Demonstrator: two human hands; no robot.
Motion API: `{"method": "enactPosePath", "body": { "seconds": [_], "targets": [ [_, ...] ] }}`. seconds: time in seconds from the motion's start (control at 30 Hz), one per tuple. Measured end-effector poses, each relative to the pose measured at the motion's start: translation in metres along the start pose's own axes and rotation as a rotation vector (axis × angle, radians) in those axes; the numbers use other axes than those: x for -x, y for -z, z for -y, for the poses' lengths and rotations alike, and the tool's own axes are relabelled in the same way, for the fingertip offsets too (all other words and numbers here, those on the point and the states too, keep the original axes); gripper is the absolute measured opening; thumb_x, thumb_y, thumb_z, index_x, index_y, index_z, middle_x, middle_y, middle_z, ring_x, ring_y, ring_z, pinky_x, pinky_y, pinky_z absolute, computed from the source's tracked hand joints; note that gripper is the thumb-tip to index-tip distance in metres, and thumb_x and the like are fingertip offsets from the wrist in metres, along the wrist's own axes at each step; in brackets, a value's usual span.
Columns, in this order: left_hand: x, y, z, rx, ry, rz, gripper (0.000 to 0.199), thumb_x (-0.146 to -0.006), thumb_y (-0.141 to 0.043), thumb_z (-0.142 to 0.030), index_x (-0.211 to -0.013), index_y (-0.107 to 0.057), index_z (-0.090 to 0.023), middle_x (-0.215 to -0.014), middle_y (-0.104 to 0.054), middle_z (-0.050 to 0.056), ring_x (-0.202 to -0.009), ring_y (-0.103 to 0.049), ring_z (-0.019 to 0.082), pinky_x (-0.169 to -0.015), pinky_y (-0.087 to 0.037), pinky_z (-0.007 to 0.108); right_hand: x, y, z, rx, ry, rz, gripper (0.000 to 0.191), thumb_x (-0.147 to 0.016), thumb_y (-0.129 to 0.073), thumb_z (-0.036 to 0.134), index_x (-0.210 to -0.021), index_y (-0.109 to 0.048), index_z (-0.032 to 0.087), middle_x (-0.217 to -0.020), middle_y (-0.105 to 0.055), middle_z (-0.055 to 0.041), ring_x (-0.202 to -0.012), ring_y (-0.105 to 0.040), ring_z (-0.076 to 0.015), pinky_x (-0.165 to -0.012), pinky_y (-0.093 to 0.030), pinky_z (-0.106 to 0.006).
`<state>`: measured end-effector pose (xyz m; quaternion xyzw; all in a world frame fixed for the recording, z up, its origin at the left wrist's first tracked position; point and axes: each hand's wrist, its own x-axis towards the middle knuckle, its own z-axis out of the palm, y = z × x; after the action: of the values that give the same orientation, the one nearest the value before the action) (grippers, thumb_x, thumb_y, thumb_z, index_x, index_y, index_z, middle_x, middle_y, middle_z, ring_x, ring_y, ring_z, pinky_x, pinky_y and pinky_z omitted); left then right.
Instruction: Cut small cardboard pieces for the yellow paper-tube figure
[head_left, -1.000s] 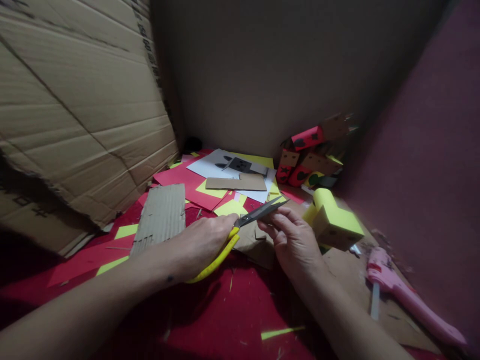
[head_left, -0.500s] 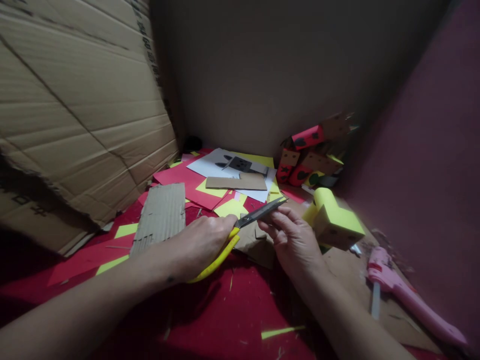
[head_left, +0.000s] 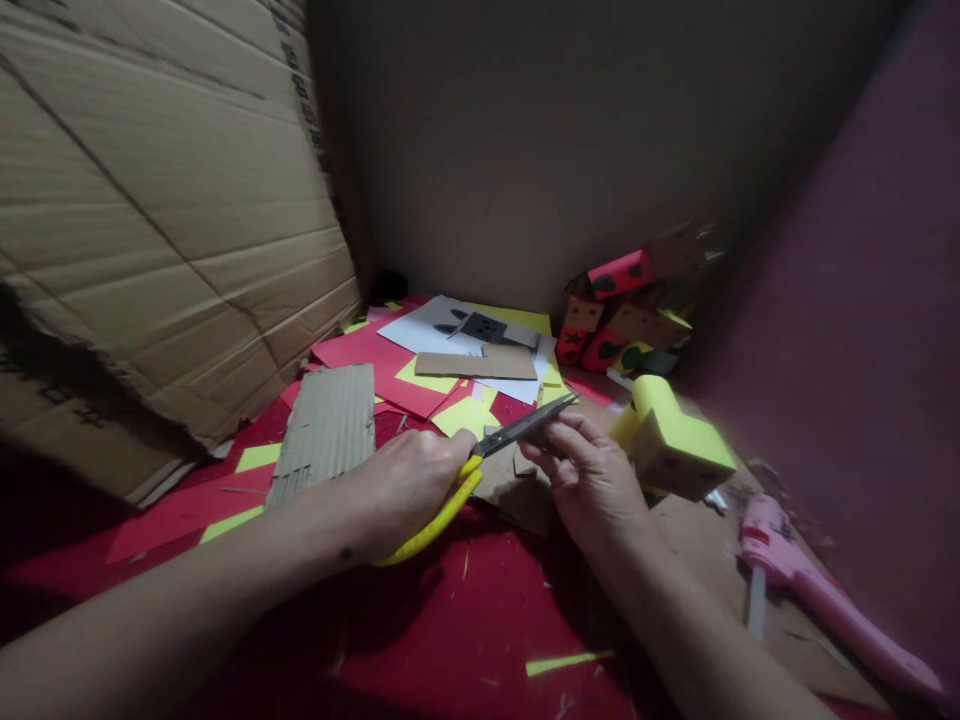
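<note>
Yellow-handled scissors [head_left: 439, 525] are gripped in my left hand [head_left: 409, 490], the blades pointing right and slightly away and lying nearly closed. My right hand [head_left: 596, 480] pinches a small dark piece of cardboard [head_left: 541, 432] at the blade tips; its far side is hidden by the blades. Below the blades lies a brown cardboard scrap [head_left: 517, 490] with a cut flap. A ribbed cardboard strip [head_left: 326, 425] rests beyond my left forearm. Close to my right hand stands a yellow paper-covered cardboard shape [head_left: 679, 450].
At right a pink glue gun [head_left: 810, 575] lies on a cardboard sheet [head_left: 690, 560]. Behind are an L-shaped cardboard piece [head_left: 476, 365], a white sheet with a drawing [head_left: 420, 325] and red-and-brown cardboard figures [head_left: 619, 275]. A large cardboard box [head_left: 165, 190] rises at left.
The whole view has shifted slightly, so things appear a little further right. Both hands keep the same hold on the scissors and the cardboard piece.
</note>
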<state>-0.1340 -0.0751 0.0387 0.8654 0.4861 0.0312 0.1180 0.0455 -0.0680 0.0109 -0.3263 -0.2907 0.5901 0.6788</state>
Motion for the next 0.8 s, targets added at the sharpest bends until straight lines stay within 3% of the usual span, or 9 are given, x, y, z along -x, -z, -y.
{"method": "enactPosePath", "body": {
  "seconds": [0.17, 0.27, 0.37, 0.43, 0.6, 0.8],
  "targets": [
    [-0.005, 0.002, 0.007, 0.096, -0.001, -0.087, 0.018, -0.085, -0.040, -0.025, -0.096, -0.051, -0.016, -0.070, -0.058, 0.005, -0.057, -0.051, 0.017, -0.052, -0.033, 0.026, 0.002, -0.002, 0.000, 0.000, -0.030, -0.003, 0.020, -0.053, -0.080, 0.011, -0.065, -0.065, 0.015, -0.062, -0.067, 0.0022, -0.059, -0.065, -0.0133, -0.054, -0.058, -0.025],
    [-0.010, 0.004, 0.015, 0.125, 0.083, -0.212, 0.025, -0.085, -0.040, -0.029, -0.103, -0.049, -0.015, -0.071, -0.058, 0.005, -0.059, -0.052, 0.019, -0.053, -0.034, 0.027, 0.004, -0.004, 0.002, 0.007, -0.042, 0.002, 0.022, -0.053, -0.081, 0.012, -0.066, -0.064, 0.015, -0.059, -0.066, 0.0013, -0.057, -0.065, -0.0145, -0.051, -0.057, -0.025],
    [-0.016, 0.004, 0.022, 0.090, 0.218, -0.254, 0.032, -0.084, -0.041, -0.029, -0.111, -0.048, -0.012, -0.078, -0.061, 0.010, -0.065, -0.055, 0.022, -0.057, -0.037, 0.031, 0.004, -0.004, 0.004, 0.016, -0.065, 0.013, 0.022, -0.053, -0.081, 0.014, -0.067, -0.064, 0.015, -0.059, -0.067, -0.0003, -0.055, -0.066, -0.0156, -0.049, -0.056, -0.023],
    [-0.019, 0.001, 0.024, 0.147, 0.209, -0.285, 0.035, -0.084, -0.042, -0.028, -0.115, -0.047, -0.013, -0.081, -0.062, 0.010, -0.068, -0.057, 0.023, -0.060, -0.039, 0.032, 0.004, -0.003, 0.004, 0.020, -0.084, 0.020, 0.022, -0.054, -0.081, 0.014, -0.069, -0.065, 0.014, -0.061, -0.068, -0.0009, -0.056, -0.067, -0.0159, -0.050, -0.056, -0.023],
    [-0.018, 0.000, 0.014, 0.743, 0.037, -0.333, 0.035, -0.081, -0.051, -0.030, -0.113, -0.048, -0.017, -0.073, -0.058, -0.001, -0.054, -0.049, 0.011, -0.053, -0.041, 0.025, 0.005, -0.002, 0.001, 0.058, -0.104, 0.099, 0.023, -0.054, -0.079, 0.010, -0.074, -0.068, 0.014, -0.068, -0.069, -0.0012, -0.059, -0.066, -0.0143, -0.055, -0.056, -0.024],
    [-0.014, 0.004, 0.003, 1.147, -0.085, -0.199, 0.041, -0.076, -0.063, -0.033, -0.111, -0.048, -0.017, -0.078, -0.058, 0.000, -0.048, -0.048, 0.008, -0.046, -0.038, 0.022, 0.012, -0.003, -0.005, 0.146, -0.109, 0.223, 0.031, -0.058, -0.077, 0.010, -0.085, -0.066, 0.018, -0.075, -0.068, 0.0003, -0.059, -0.063, -0.0125, -0.053, -0.054, -0.024]
  ]
}}
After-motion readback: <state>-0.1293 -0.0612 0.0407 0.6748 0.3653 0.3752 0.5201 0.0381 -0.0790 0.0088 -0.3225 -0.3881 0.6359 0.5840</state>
